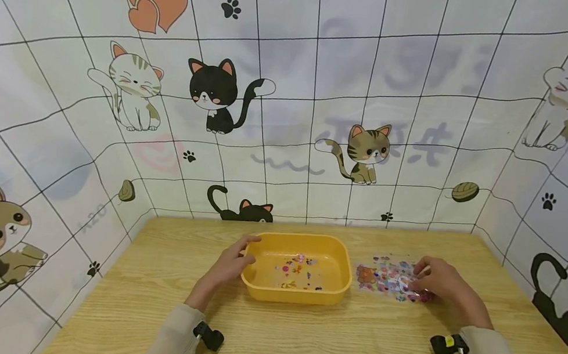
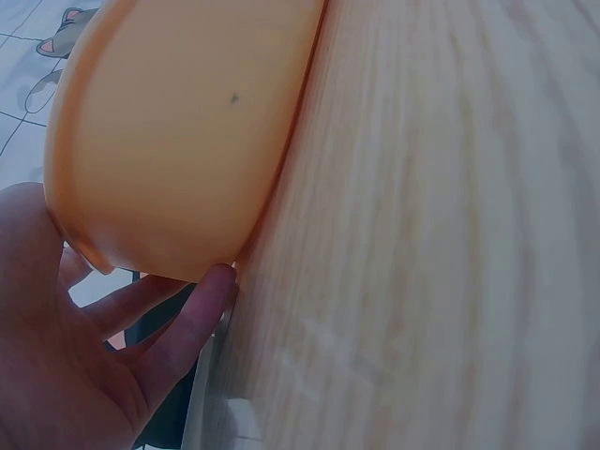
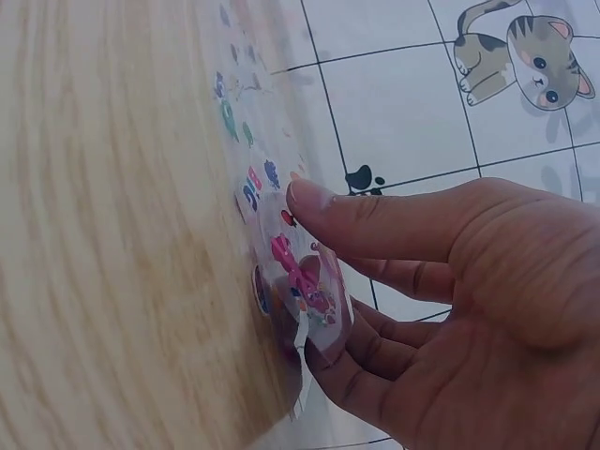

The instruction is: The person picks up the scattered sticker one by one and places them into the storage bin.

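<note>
A shallow yellow plastic tub [image 1: 296, 296] stands on the table, with small colourful pieces [image 1: 297, 266] scattered over its floor. My left hand [image 1: 225, 262] holds the tub at its left end; in the left wrist view its fingers [image 2: 192, 323] lie against the tub's outer wall [image 2: 187, 141]. To the right of the tub lies a clear sticker sheet [image 1: 385, 277] printed with many small coloured pictures. My right hand [image 1: 443, 281] pinches the sheet's right end. In the right wrist view the thumb is on top and the other fingers are beneath the raised edge [image 3: 323, 328].
The wood-grain table [image 1: 328, 345] reaches back to a white tiled-pattern curtain [image 1: 291, 113] with cartoon cats, which also closes off both sides. A black wrist camera [image 1: 209, 337] is strapped to the left sleeve, and another camera [image 1: 449, 345] to the right.
</note>
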The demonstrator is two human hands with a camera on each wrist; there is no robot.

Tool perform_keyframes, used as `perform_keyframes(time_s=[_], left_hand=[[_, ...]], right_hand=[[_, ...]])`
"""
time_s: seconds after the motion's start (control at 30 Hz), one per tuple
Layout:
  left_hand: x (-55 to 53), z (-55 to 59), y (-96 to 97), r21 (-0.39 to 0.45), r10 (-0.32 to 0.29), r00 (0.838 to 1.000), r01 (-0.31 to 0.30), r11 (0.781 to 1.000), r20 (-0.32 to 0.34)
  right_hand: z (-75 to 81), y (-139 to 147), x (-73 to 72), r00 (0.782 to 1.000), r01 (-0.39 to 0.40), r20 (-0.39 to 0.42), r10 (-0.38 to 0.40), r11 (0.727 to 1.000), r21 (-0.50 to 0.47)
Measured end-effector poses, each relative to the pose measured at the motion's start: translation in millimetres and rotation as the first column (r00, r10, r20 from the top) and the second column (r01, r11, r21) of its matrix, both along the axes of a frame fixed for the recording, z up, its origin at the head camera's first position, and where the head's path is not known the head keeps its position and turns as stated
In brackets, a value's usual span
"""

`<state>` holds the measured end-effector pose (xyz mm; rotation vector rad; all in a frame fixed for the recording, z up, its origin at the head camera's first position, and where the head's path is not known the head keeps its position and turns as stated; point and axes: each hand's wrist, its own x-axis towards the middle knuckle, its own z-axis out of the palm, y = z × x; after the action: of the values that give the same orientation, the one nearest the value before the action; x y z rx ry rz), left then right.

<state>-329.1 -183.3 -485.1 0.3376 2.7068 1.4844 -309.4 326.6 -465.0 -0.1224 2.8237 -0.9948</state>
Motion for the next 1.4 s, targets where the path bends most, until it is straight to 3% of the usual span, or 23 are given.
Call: perform_keyframes(time_s=[0.43, 1.07, 1.4], left_hand=[[-2.4, -0.3, -0.4, -0.019, 0.006, 1.000, -0.007, 1.000, -0.020], [0.0, 2.9, 1.6, -0.003, -0.003, 1.000, 0.003, 1.000, -0.019], [-0.9, 0.6, 0.5, -0.007, 0.007, 1.000, -0.007, 1.000, 0.000]], right_hand=[[0.5, 5.2, -1.4, 0.999, 0.042, 0.039, -0.039, 0.995, -0.089], [1.4, 6.1, 0.7, 0.998, 0.046, -0.038, -0.049, 0.995, -0.088], [17.3, 5.8, 8.2, 0.998, 0.010, -0.056, -0.017, 0.993, -0.113]])
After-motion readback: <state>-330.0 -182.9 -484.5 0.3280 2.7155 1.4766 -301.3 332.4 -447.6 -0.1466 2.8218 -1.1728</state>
